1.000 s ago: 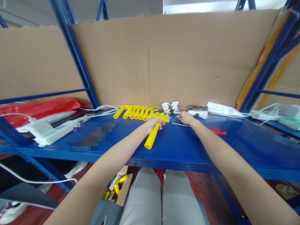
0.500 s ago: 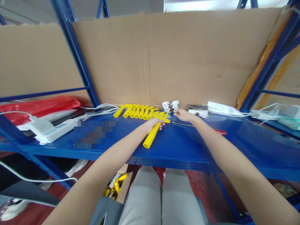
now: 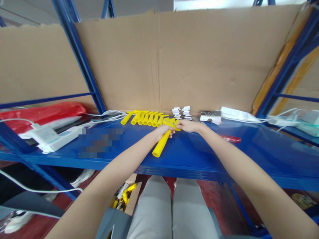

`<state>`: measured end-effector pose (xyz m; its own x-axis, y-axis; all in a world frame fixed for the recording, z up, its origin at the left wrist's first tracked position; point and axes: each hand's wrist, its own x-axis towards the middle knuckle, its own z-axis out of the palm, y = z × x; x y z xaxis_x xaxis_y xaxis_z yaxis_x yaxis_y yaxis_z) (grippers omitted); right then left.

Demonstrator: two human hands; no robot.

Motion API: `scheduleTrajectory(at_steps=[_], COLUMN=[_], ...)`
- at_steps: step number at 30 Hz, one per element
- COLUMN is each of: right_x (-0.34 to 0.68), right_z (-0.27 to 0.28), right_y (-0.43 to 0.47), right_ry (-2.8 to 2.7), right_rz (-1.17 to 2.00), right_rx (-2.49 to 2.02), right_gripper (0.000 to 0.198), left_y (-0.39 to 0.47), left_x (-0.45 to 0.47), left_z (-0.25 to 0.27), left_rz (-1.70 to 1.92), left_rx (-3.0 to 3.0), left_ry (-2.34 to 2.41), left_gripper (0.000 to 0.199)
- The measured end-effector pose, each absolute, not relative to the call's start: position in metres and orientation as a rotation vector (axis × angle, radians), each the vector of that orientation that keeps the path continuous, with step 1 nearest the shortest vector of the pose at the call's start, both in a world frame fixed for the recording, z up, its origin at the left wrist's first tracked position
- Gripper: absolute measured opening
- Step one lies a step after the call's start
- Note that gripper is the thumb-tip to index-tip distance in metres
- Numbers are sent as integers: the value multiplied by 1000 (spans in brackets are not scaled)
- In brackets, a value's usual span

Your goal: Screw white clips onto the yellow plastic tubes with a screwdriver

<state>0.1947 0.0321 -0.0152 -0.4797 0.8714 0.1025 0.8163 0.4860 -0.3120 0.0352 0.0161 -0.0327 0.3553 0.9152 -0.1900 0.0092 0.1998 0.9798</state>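
A yellow T-shaped plastic piece (image 3: pixel 161 145) with a hollow tubular stem is gripped near its crosspiece by my left hand (image 3: pixel 164 130), the stem's open end facing me. My right hand (image 3: pixel 186 125) is closed at the right end of the crosspiece, fingertips pinched against it; whatever they hold is too small or hidden to make out. Just behind my hands, a row of similar yellow pieces (image 3: pixel 145 119) lies along the back of the shelf. To the right of my right forearm lies a tool with a red handle (image 3: pixel 231 138).
Folded white-and-black cards (image 3: pixel 181 113) are stacked behind my right hand, with a black-and-white box (image 3: pixel 210 117) further right. White power strips (image 3: pixel 238 115) and cables lie at both sides. Cardboard (image 3: pixel 199 59) backs the blue shelf (image 3: pixel 194 159). Below, an open carton (image 3: pixel 132 202) holds yellow parts.
My right hand has moved left and slightly down, from beside the stacked cards to the crosspiece. My left hand and the yellow piece stay nearly still.
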Motion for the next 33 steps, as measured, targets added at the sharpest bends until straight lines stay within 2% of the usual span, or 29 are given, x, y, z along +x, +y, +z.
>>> scheduleTrajectory(at_steps=[11, 18, 33], right_x=[191, 187, 188], right_z=[-13, -14, -16], right_y=[33, 28, 25], right_ry=[-2550, -2426, -2324], right_rz=[320, 244, 281], right_rx=[-1347, -1388, -1344], right_gripper=[23, 20, 15], left_y=[14, 17, 20], left_x=[38, 36, 33], left_z=[-32, -33, -34], left_rz=[826, 823, 803], left_rx=[1200, 1157, 1102], left_ry=[1013, 991, 923], left_gripper=[14, 14, 13])
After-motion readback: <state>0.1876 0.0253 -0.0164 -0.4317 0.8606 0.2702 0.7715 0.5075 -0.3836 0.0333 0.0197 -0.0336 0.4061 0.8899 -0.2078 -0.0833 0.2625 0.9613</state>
